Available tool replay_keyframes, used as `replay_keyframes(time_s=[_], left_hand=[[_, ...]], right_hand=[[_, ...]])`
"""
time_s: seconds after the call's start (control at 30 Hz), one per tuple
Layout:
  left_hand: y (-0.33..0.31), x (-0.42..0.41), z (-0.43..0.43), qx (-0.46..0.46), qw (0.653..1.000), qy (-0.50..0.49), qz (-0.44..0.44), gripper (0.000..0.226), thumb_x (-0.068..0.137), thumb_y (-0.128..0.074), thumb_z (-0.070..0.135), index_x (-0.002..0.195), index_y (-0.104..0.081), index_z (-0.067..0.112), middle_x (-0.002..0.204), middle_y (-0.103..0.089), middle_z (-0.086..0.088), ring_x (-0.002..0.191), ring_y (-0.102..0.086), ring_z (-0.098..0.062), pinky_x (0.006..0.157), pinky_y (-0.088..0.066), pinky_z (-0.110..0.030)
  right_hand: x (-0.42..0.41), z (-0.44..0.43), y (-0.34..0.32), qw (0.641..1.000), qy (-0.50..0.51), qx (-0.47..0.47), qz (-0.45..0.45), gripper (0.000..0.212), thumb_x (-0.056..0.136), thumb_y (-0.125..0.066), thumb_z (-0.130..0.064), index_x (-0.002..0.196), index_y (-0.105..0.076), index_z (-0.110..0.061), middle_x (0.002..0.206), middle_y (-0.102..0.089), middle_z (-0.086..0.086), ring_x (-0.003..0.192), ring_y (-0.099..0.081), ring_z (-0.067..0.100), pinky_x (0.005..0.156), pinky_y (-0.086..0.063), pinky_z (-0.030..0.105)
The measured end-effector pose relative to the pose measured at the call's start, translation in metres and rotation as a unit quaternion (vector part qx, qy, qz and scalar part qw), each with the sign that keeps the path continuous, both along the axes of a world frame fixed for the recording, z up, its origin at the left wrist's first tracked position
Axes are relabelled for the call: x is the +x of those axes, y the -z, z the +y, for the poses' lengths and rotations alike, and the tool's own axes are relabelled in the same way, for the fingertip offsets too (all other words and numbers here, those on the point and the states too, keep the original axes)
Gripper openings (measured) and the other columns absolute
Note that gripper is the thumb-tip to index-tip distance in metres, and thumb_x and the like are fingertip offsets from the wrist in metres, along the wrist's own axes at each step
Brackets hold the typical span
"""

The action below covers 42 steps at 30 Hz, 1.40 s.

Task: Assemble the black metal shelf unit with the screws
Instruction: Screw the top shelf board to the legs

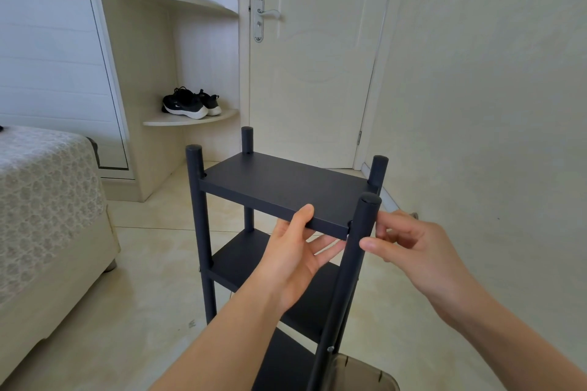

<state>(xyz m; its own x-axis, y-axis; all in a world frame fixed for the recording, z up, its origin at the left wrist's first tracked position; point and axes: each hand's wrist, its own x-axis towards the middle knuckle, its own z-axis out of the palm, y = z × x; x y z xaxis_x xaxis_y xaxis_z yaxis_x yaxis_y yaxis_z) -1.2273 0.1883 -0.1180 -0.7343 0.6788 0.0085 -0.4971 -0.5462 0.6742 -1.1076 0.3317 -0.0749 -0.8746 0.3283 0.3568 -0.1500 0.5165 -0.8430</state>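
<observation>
The black metal shelf unit (279, 187) stands upright on the tiled floor in front of me, with three boards between round posts. My left hand (292, 251) grips the near edge of the top board (286, 184), thumb on top and fingers underneath. My right hand (409, 244) is at the near right post (359, 247), its thumb and curled fingers against the post just below the top board's corner. A screw head (330, 348) shows lower on that post. Whether the right hand holds a screw is hidden.
A bed (47, 200) with a patterned cover fills the left side. Black sneakers (190, 103) sit on a corner shelf by a wardrobe. A closed door (311, 57) lies behind the unit and a wall runs along the right. A brownish plastic object (362, 374) lies at the bottom edge.
</observation>
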Motion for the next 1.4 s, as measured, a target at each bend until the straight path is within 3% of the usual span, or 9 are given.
replay_keyframes(time_s=[0.23,0.53,0.73,0.87,1.1,1.2,1.4], left_hand=[[-0.0031,-0.0019,-0.0008,0.02,1.0,-0.011,0.011,0.04,0.102,-0.058,0.018,0.137,-0.042,0.008,0.12,-0.071,-0.023,0.112,-0.069,-0.04,0.087,-0.06,-0.045],[-0.0079,-0.0001,0.002,0.013,1.0,-0.021,0.004,0.04,0.103,-0.057,0.021,0.139,-0.042,0.011,0.12,-0.071,-0.02,0.111,-0.07,-0.037,0.09,-0.06,-0.046],[-0.0096,0.001,0.0033,0.022,1.0,-0.019,-0.008,0.04,0.102,-0.058,0.021,0.138,-0.042,0.013,0.119,-0.072,-0.019,0.109,-0.071,-0.036,0.084,-0.062,-0.043],[-0.0082,0.0027,0.0022,0.027,1.0,-0.013,-0.009,0.037,0.103,-0.058,0.02,0.135,-0.042,0.013,0.118,-0.073,-0.019,0.11,-0.071,-0.037,0.084,-0.061,-0.043],[-0.0079,0.0025,0.0024,0.032,0.999,-0.014,-0.01,0.035,0.104,-0.056,0.02,0.135,-0.044,0.011,0.119,-0.072,-0.021,0.11,-0.07,-0.037,0.081,-0.062,-0.041],[-0.0078,0.0024,0.0034,0.032,0.999,-0.015,-0.009,0.034,0.104,-0.056,0.02,0.135,-0.044,0.011,0.12,-0.071,-0.021,0.111,-0.07,-0.038,0.083,-0.061,-0.042],[-0.0071,0.0007,0.0042,0.025,0.999,-0.02,-0.003,0.035,0.104,-0.056,0.021,0.135,-0.043,0.011,0.119,-0.072,-0.021,0.11,-0.071,-0.036,0.083,-0.061,-0.041]], right_hand=[[0.0011,-0.0057,-0.0009,1.0,-0.002,0.004,-0.003,0.024,0.083,-0.076,-0.017,0.071,-0.066,-0.035,0.08,-0.057,0.005,0.068,-0.057,0.008,0.072,-0.046,0.025],[0.0024,-0.0064,-0.0015,1.0,-0.014,-0.014,0.0,0.029,0.088,-0.07,-0.014,0.098,-0.074,-0.041,0.068,-0.056,-0.011,0.066,-0.055,0.005,0.074,-0.046,0.028],[0.0018,-0.0089,-0.002,0.999,0.012,0.027,0.017,0.038,0.085,-0.073,-0.013,0.1,-0.071,-0.048,0.068,-0.057,-0.011,0.069,-0.06,0.009,0.067,-0.047,0.009],[0.0038,-0.0085,-0.0019,0.999,0.016,0.028,0.022,0.043,0.084,-0.075,-0.016,0.1,-0.069,-0.055,0.067,-0.054,-0.012,0.065,-0.058,0.004,0.069,-0.044,0.005],[0.0026,-0.0052,-0.0018,1.0,-0.029,0.002,-0.002,0.05,0.086,-0.073,-0.008,0.106,-0.067,-0.053,0.075,-0.053,-0.012,0.069,-0.06,0.006,0.079,-0.044,0.026],[0.0022,-0.0033,-0.0013,0.999,-0.035,-0.004,0.003,0.058,0.088,-0.07,-0.007,0.107,-0.064,-0.061,0.073,-0.056,-0.011,0.07,-0.063,0.006,0.079,-0.046,0.029],[-0.0003,-0.0005,0.0001,0.999,-0.029,0.009,0.017,0.048,0.088,-0.07,-0.01,0.11,-0.067,-0.053,0.07,-0.05,-0.012,0.065,-0.055,0.004,0.079,-0.042,0.028]])
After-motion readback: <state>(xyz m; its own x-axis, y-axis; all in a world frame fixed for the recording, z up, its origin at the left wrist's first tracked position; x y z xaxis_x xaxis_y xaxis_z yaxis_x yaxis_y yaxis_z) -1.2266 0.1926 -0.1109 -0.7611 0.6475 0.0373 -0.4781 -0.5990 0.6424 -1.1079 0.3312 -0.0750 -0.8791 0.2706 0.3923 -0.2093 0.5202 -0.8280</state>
